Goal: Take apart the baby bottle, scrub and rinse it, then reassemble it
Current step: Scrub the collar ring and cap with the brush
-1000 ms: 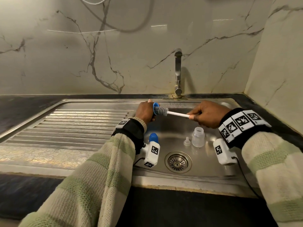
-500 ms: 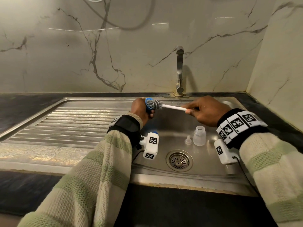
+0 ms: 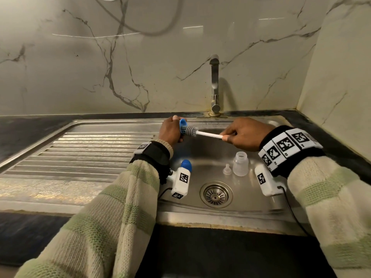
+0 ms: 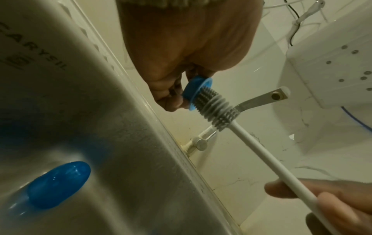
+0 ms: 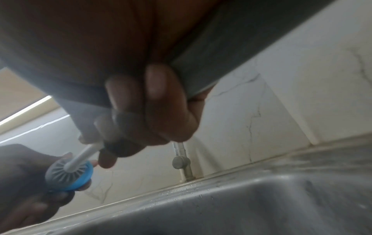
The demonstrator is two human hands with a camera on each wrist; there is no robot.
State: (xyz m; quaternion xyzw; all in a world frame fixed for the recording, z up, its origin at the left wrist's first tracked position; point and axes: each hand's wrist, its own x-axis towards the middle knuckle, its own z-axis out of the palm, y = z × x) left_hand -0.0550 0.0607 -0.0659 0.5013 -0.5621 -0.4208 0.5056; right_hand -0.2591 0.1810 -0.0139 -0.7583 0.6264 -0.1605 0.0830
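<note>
My left hand (image 3: pixel 170 131) grips a blue bottle collar ring (image 3: pixel 182 125) (image 4: pixel 196 91) above the sink basin. Its open side faces right. My right hand (image 3: pixel 244 136) holds the white handle of a bottle brush (image 3: pixel 206 134) (image 4: pixel 259 152). The grey bristle head (image 3: pixel 189 131) (image 4: pixel 216 109) (image 5: pixel 66 169) is pushed partly into the ring. The clear bottle body (image 3: pixel 240 163) stands upright on the basin floor, with the clear teat (image 3: pixel 226 169) just left of it. A blue cap (image 3: pixel 186 165) (image 4: pixel 58 184) lies in the basin near my left wrist.
The steel sink (image 3: pixel 251 203) has a drain strainer (image 3: pixel 215 194) at its front centre and a ribbed draining board (image 3: pixel 90 151) to the left. A tap (image 3: pixel 214 85) rises behind the basin against the marble wall. Dark counter runs around the sink.
Both hands with ring and brush rose slightly, then eased back. The brush head has slid in and out of the ring. The bottle, teat and cap have stayed put.
</note>
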